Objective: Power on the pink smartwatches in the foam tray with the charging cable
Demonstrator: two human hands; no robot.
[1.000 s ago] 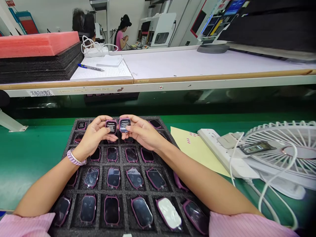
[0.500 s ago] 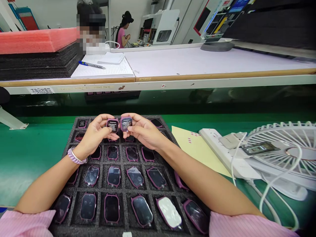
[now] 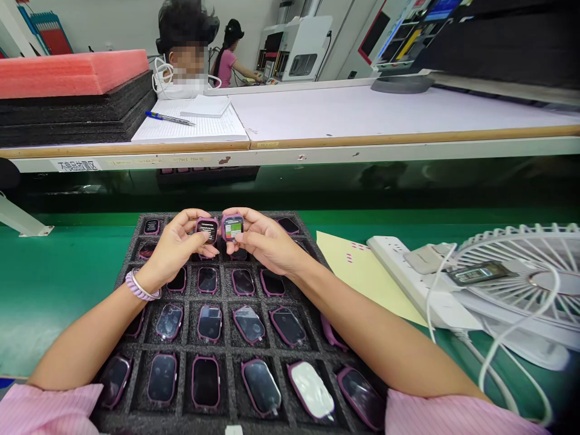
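My left hand [image 3: 183, 238] pinches a purple-framed smartwatch body [image 3: 207, 227] whose lit black screen carries white text. In my right hand [image 3: 260, 238] is a second purple smartwatch body [image 3: 232, 225], its screen showing colored blocks with green on top. Each thumb lies at the lower part of its screen, and the two watches are side by side, nearly touching. Beneath both hands lies a black foam tray [image 3: 185, 347] divided into square pockets, holding several more purple watch bodies. Most of those screens are dark; one watch [image 3: 310, 389] has a white face. My hands hide some back pockets.
Right of the tray are a yellow sheet [image 3: 362, 272], a white power strip [image 3: 408, 284] and a white fan [image 3: 539, 272] with loose cables. A raised shelf [image 3: 362, 121] behind bears foam sheets [image 3: 72, 72], a notebook [image 3: 212, 127] and a pen [image 3: 170, 118]. Two people are beyond it.
The screen of the watch in my right hand has gone from white text to colored blocks. My hands have stayed in place. The person across the shelf has raised their head.
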